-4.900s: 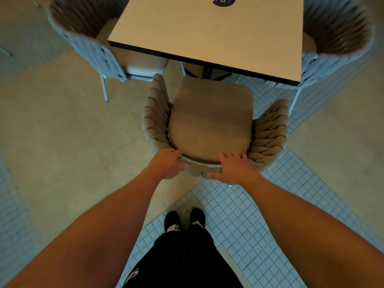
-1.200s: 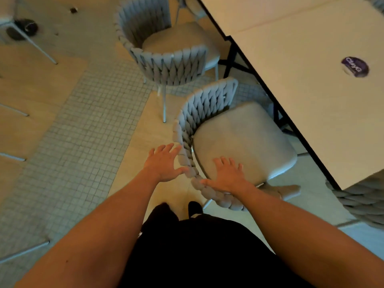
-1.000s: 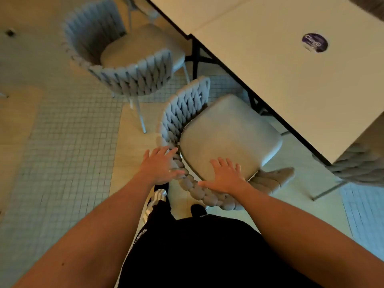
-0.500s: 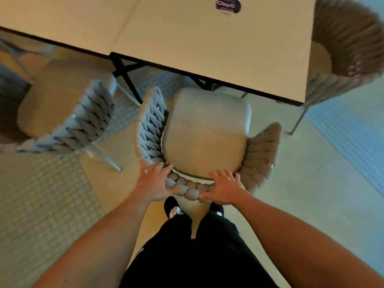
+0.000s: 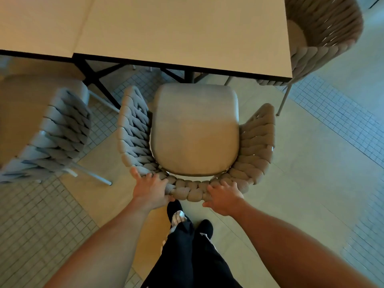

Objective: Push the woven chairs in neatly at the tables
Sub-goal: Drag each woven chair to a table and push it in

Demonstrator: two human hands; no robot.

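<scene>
A woven chair (image 5: pixel 195 129) with a beige seat cushion faces the pale table (image 5: pixel 178 32) straight ahead; its seat front sits just short of the table's near edge. Both my hands are on the top of its curved woven back. My left hand (image 5: pixel 150 189) wraps the rim at the back's left side, thumb below it. My right hand (image 5: pixel 224 197) lies over the rim at the back's right side, fingers curled over the weave.
A second woven chair (image 5: pixel 52 134) stands at the left by the adjoining table (image 5: pixel 39 23). A third woven chair (image 5: pixel 324 32) is tucked at the table's right end. Black table legs (image 5: pixel 93 75) stand under the tabletops. My feet (image 5: pixel 187 217) are right behind the chair.
The chair has swung round from an angle to face the table squarely and has moved closer to it. My hands stayed on its back rim.
</scene>
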